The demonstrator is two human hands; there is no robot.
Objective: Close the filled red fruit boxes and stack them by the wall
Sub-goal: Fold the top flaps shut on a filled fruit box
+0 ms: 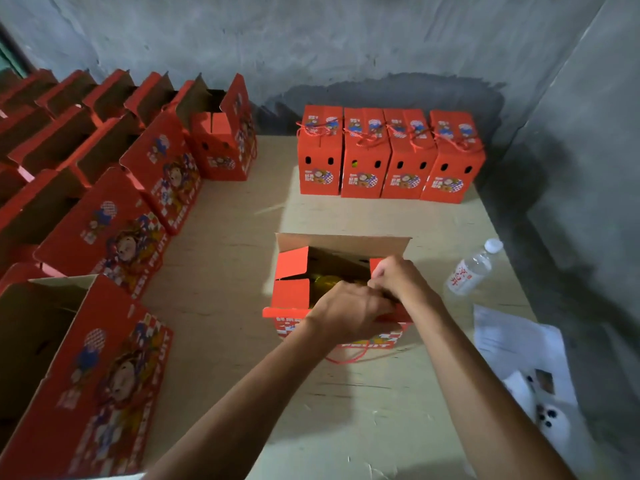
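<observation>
An open red fruit box (292, 292) stands in the middle of the wooden table (242, 237), its far flap upright and yellow fruit (325, 284) showing inside. Both my hands are at its right end. My left hand (349, 313) reaches in over the near edge and grips the right side flap. My right hand (398, 280) pinches the same flap from the right, fingers curled. A row of several closed red boxes (389, 155) stands at the back by the grey wall.
Many open red boxes (114, 209) fill the left side of the table in rows. A plastic water bottle (472, 268) lies to the right of the box. White papers (519, 344) lie at the right edge, near a concrete wall.
</observation>
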